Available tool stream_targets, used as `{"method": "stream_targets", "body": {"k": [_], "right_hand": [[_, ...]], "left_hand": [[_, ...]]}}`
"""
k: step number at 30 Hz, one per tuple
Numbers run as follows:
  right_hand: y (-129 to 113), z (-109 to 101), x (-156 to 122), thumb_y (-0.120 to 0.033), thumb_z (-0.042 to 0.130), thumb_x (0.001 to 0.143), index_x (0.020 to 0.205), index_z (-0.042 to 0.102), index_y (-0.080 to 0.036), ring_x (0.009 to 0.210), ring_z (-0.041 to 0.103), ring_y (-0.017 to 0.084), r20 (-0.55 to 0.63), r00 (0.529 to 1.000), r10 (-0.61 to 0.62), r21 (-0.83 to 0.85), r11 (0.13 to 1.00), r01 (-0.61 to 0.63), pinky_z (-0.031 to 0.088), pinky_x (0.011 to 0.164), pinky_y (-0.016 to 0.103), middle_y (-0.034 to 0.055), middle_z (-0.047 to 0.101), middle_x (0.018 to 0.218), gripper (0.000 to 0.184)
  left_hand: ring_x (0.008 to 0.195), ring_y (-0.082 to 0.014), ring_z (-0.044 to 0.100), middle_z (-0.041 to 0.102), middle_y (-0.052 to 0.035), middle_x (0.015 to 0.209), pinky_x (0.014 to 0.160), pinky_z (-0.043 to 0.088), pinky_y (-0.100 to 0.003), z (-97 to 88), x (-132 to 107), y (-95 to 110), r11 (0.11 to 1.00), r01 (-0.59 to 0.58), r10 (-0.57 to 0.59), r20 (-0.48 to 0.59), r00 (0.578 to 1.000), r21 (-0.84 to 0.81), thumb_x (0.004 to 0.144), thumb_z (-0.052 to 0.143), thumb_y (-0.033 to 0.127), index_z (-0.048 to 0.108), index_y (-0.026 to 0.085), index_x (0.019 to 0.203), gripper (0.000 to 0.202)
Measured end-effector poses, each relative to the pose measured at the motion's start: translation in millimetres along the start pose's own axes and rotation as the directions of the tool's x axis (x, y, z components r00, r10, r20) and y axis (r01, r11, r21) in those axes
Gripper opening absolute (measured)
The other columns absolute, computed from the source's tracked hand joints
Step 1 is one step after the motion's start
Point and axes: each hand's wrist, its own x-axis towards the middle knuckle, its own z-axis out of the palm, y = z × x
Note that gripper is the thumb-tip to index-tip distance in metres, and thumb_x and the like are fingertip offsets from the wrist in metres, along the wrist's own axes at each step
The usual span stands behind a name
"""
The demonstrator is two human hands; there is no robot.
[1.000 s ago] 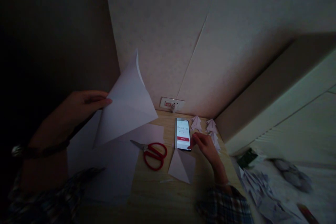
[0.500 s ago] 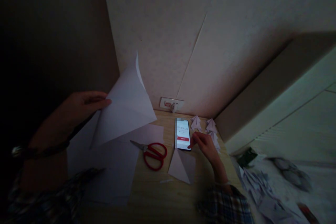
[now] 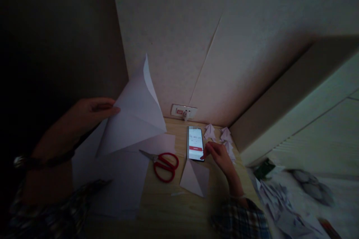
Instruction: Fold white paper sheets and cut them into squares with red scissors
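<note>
My left hand (image 3: 84, 114) is raised at the left and pinches the edge of a folded white paper sheet (image 3: 134, 115), which it holds up in the air above the desk. My right hand (image 3: 220, 157) rests on the wooden desk (image 3: 168, 201) with a fingertip at the lower right edge of a lit phone (image 3: 195, 143). The other fingers of that hand are curled. Red-handled scissors (image 3: 164, 164) lie between the two hands. A folded paper triangle (image 3: 195, 177) lies just below the phone.
Flat white sheets (image 3: 120, 179) cover the desk's left part. Small folded paper figures (image 3: 221, 134) stand behind my right hand by the wall. A wall socket (image 3: 183, 111) sits at the desk's back edge. More folded papers (image 3: 280, 209) lie on the floor at the right.
Almost nothing has moved. The held sheet has shifted very slightly, and my right hand stays at the phone.
</note>
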Motion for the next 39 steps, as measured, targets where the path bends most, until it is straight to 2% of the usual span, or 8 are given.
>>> {"method": "stream_targets", "body": {"k": [8, 15, 19, 24, 27, 33, 39], "right_hand": [[2, 0, 1, -0.068, 0.037, 0.094, 0.061, 0.061, -0.023, 0.062, 0.067, 0.023, -0.001, 1.0, -0.022, -0.015, 1.0, 0.022, 0.049, 0.066, 0.034, 0.0059, 0.074, 0.061, 0.061], [2, 0, 0, -0.067, 0.038, 0.094, 0.061, 0.06, -0.024, 0.062, 0.068, 0.023, -0.017, 1.0, -0.01, -0.011, 1.0, 0.01, 0.048, 0.067, 0.034, 0.0049, 0.073, 0.06, 0.058], [3, 0, 1, -0.066, 0.039, 0.094, 0.062, 0.06, -0.024, 0.062, 0.068, 0.023, -0.009, 1.0, -0.002, -0.017, 1.0, 0.002, 0.048, 0.066, 0.033, 0.0049, 0.074, 0.061, 0.057], [4, 1, 1, -0.064, 0.038, 0.095, 0.062, 0.06, -0.024, 0.062, 0.067, 0.022, -0.006, 1.0, -0.011, -0.022, 1.0, 0.011, 0.048, 0.067, 0.032, 0.0042, 0.073, 0.06, 0.057], [5, 1, 1, -0.064, 0.039, 0.095, 0.063, 0.06, -0.024, 0.062, 0.067, 0.022, -0.014, 1.0, -0.007, -0.001, 1.0, 0.007, 0.048, 0.066, 0.032, 0.004, 0.073, 0.059, 0.055], [7, 0, 1, -0.063, 0.04, 0.095, 0.064, 0.06, -0.024, 0.062, 0.068, 0.022, -0.018, 1.0, -0.002, 0.003, 1.0, 0.002, 0.048, 0.067, 0.033, 0.0041, 0.072, 0.059, 0.054], [9, 0, 1, -0.069, 0.038, 0.093, 0.062, 0.062, -0.024, 0.064, 0.069, 0.022, -0.041, 0.999, -0.019, -0.02, 1.0, 0.019, 0.048, 0.068, 0.034, 0.0051, 0.073, 0.061, 0.06]], "left_hand": [[0.075, -0.0216, 0.062, 0.071, 0.0004, 0.08, 0.067, 0.048, -0.03, -1.6, 5, -8, 1.0, -0.024, 0.025, 0.075, 0.997, -0.018, 0.053, 0.066, 0.053, 0.067, 0.021, 0.075, 0.039], [0.076, -0.0213, 0.062, 0.071, 0.0004, 0.079, 0.066, 0.048, -0.028, -1.2, 2, -6, 0.999, -0.039, 0.041, 0.086, 0.995, -0.032, 0.055, 0.068, 0.053, 0.067, 0.021, 0.075, 0.038], [0.078, -0.0223, 0.065, 0.074, 0.0, 0.086, 0.066, 0.05, -0.03, -2.3, 8, -13, 0.999, -0.038, 0.039, 0.089, 0.995, -0.022, 0.057, 0.069, 0.054, 0.07, 0.022, 0.082, 0.04], [0.082, -0.0232, 0.065, 0.074, -0.001, 0.089, 0.074, 0.05, -0.033, -3.0, 10, -14, 0.999, -0.05, 0.049, 0.071, 0.996, 0.002, 0.054, 0.068, 0.052, 0.069, 0.022, 0.08, 0.039], [0.083, -0.025, 0.065, 0.075, -0.003, 0.093, 0.079, 0.05, -0.036, -2.5, 6, -9, 1.0, -0.013, 0.012, 0.073, 0.997, 0.014, 0.054, 0.066, 0.054, 0.07, 0.022, 0.085, 0.045], [0.102, -0.0307, 0.063, 0.073, -0.0064, 0.107, 0.101, 0.043, -0.043, -2.6, 6, -9, 1.0, 0.006, -0.006, 0.03, 1.0, 0.018, 0.049, 0.065, 0.055, 0.068, 0.02, 0.087, 0.052], [0.104, -0.0307, 0.063, 0.074, -0.0054, 0.107, 0.101, 0.043, -0.042, -4.5, 11, -17, 0.999, -0.025, 0.024, 0.029, 0.999, 0.029, 0.052, 0.065, 0.055, 0.068, 0.02, 0.089, 0.051]]}}
